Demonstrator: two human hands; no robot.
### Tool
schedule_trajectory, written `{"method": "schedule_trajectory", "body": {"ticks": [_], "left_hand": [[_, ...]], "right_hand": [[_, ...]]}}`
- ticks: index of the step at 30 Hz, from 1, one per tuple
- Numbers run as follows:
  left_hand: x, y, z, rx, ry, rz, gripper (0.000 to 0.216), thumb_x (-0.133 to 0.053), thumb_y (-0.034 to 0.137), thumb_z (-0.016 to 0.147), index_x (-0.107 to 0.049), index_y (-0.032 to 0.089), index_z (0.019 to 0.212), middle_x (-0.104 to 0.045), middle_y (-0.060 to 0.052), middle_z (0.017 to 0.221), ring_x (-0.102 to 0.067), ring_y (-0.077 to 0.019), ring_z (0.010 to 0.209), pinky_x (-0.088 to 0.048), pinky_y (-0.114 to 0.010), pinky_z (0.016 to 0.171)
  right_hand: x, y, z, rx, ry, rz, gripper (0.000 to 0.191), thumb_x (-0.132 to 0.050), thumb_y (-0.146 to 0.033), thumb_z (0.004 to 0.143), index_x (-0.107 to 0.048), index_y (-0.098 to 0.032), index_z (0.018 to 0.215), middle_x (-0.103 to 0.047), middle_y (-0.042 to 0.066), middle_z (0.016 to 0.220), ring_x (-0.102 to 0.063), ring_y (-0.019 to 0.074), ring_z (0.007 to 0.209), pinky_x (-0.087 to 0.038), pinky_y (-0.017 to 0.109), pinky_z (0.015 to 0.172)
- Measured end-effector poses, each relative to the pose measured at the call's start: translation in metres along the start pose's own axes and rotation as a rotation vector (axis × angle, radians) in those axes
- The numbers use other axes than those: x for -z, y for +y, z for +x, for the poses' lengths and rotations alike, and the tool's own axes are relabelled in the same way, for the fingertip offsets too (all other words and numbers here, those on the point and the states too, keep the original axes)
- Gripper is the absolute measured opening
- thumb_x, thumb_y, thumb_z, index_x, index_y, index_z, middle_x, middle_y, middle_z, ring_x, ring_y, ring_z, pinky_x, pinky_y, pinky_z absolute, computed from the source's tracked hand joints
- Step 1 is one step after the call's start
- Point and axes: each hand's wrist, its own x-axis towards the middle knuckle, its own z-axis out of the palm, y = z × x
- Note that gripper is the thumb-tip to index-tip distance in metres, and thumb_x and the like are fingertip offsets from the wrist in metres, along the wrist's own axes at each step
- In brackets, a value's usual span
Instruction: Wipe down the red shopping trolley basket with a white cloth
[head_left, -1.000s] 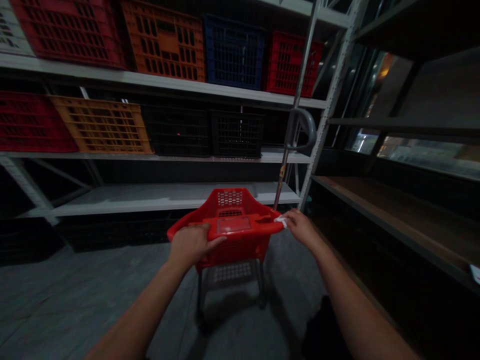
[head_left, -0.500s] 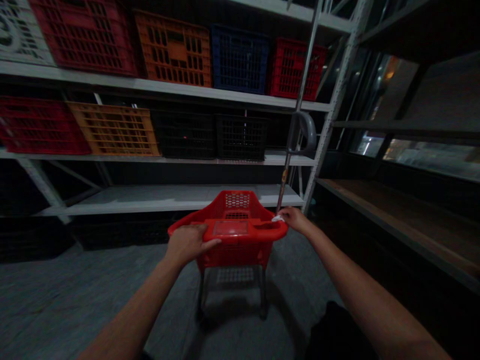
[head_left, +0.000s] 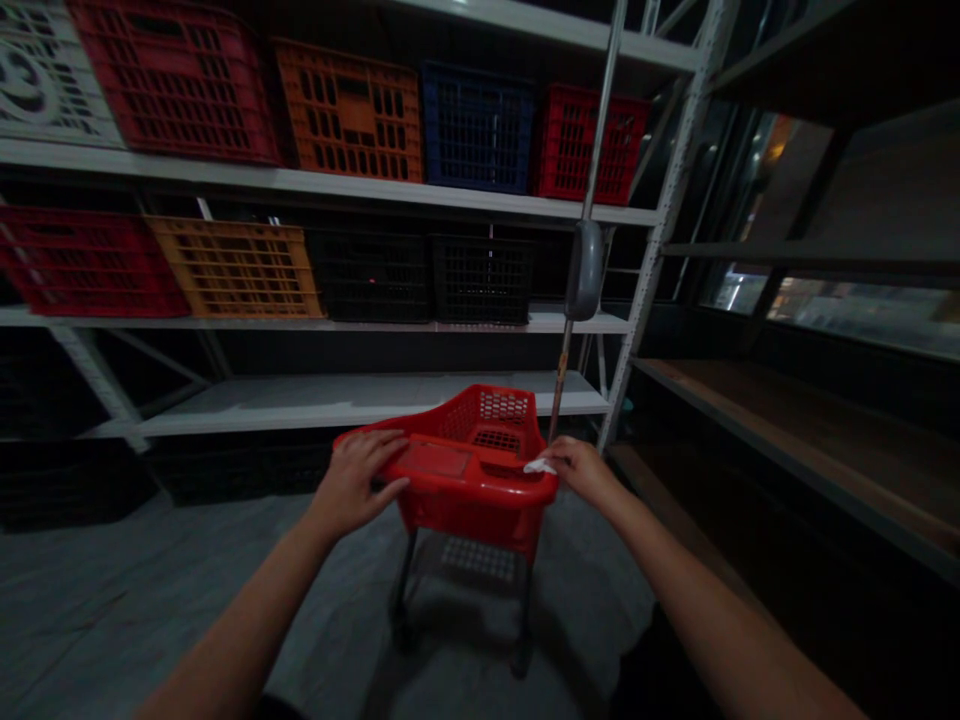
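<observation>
A small red plastic shopping cart (head_left: 472,515) stands in front of me, turned slightly so its basket points to the right. My left hand (head_left: 360,478) is closed over the left part of its handle bar, with the thumb on the near side. At the bar's right end, my right hand (head_left: 581,468) pinches a crumpled white cloth or tissue (head_left: 538,466) against the red plastic. Just beyond that hand rises a tall metal pole (head_left: 600,150) bearing a grey plastic grip (head_left: 585,270). Where the pole's foot is fixed is hidden.
White metal shelving (head_left: 480,203) crosses the view ahead, holding red, orange (head_left: 349,115), blue (head_left: 476,130) and black plastic crates. Wooden shelves (head_left: 810,450) run along the right. The grey floor (head_left: 247,600) lies below, in dim light.
The cart has swung so that its front points more to the right, and the grey grip now shows edge-on. Both hands have moved slightly left with the handle bar.
</observation>
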Motion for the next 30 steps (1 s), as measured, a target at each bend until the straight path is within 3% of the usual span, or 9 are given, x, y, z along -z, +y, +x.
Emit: {"method": "schedule_trajectory", "body": {"ticks": [3,5,8,11,15,20,26,30], "left_hand": [[-0.003,0.043,0.001,-0.074,0.174,-0.072,0.039,-0.051,0.034,0.077,-0.05,0.021,0.114,-0.056,-0.008,0.116,-0.046,-0.0238,0.112,-0.029,-0.046,0.1],[-0.009,0.082,0.007,-0.095,0.217,-0.134,0.031,-0.049,0.029,0.078,-0.053,0.019,0.107,-0.059,-0.008,0.108,-0.049,-0.0221,0.107,-0.03,-0.045,0.099],[-0.019,0.138,0.023,-0.045,0.145,-0.184,0.032,-0.048,0.034,0.079,-0.053,0.017,0.107,-0.06,-0.009,0.105,-0.051,-0.022,0.101,-0.035,-0.042,0.094],[-0.026,0.171,0.034,0.075,0.053,-0.141,0.029,-0.046,0.04,0.08,-0.058,0.018,0.095,-0.062,-0.008,0.092,-0.054,-0.0222,0.089,-0.037,-0.041,0.084],[-0.03,0.174,0.033,0.18,0.052,-0.05,0.029,-0.044,0.042,0.081,-0.059,0.018,0.076,-0.062,-0.006,0.077,-0.054,-0.0219,0.08,-0.033,-0.041,0.08],[-0.031,0.161,0.021,0.153,0.117,-0.034,0.027,-0.05,0.043,0.077,-0.056,0.019,0.068,-0.061,-0.003,0.068,-0.053,-0.0192,0.073,-0.031,-0.039,0.081],[-0.029,0.15,0.01,0.117,0.216,-0.056,0.027,-0.055,0.045,0.073,-0.057,0.019,0.066,-0.059,-0.001,0.062,-0.053,-0.0174,0.069,-0.032,-0.038,0.082],[-0.025,0.14,0.004,0.08,0.242,-0.062,0.033,-0.057,0.05,0.07,-0.057,0.018,0.064,-0.059,-0.001,0.06,-0.053,-0.0166,0.066,-0.033,-0.038,0.08]], "right_hand": [[-0.01,-0.001,-0.003,-0.025,0.096,0.042,0.02,-0.052,-0.009,0.075,-0.069,-0.017,0.08,-0.062,0.005,0.077,-0.058,0.0159,0.075,-0.044,0.026,0.07],[-0.019,-0.005,-0.007,-0.042,0.181,0.087,0.019,-0.051,-0.011,0.075,-0.068,-0.017,0.078,-0.061,0.004,0.076,-0.058,0.0159,0.075,-0.043,0.026,0.07],[-0.042,-0.019,-0.024,-0.077,0.392,0.177,0.019,-0.047,-0.017,0.081,-0.065,-0.017,0.081,-0.059,0.004,0.079,-0.056,0.0165,0.079,-0.043,0.027,0.073],[-0.074,-0.035,-0.05,-0.103,0.587,0.34,0.017,-0.043,-0.024,0.084,-0.06,-0.018,0.088,-0.057,0.004,0.088,-0.054,0.0163,0.086,-0.042,0.028,0.079],[-0.109,-0.036,-0.064,-0.119,0.733,0.462,0.012,-0.046,-0.025,0.082,-0.055,-0.018,0.087,-0.054,0.004,0.092,-0.052,0.0165,0.089,-0.041,0.029,0.08],[-0.121,-0.022,-0.053,-0.263,0.783,0.536,0.012,-0.046,-0.025,0.079,-0.054,-0.017,0.081,-0.056,0.003,0.08,-0.054,0.0171,0.079,-0.043,0.03,0.073],[-0.129,-0.058,-0.072,-0.069,0.696,0.524,0.013,-0.046,-0.019,0.082,-0.057,-0.019,0.088,-0.055,0.005,0.095,-0.053,0.0171,0.093,-0.042,0.032,0.083],[-0.126,-0.043,-0.068,-0.017,0.651,0.442,0.017,-0.045,-0.016,0.081,-0.061,-0.019,0.086,-0.057,0.005,0.092,-0.054,0.0174,0.092,-0.042,0.032,0.082]]}}
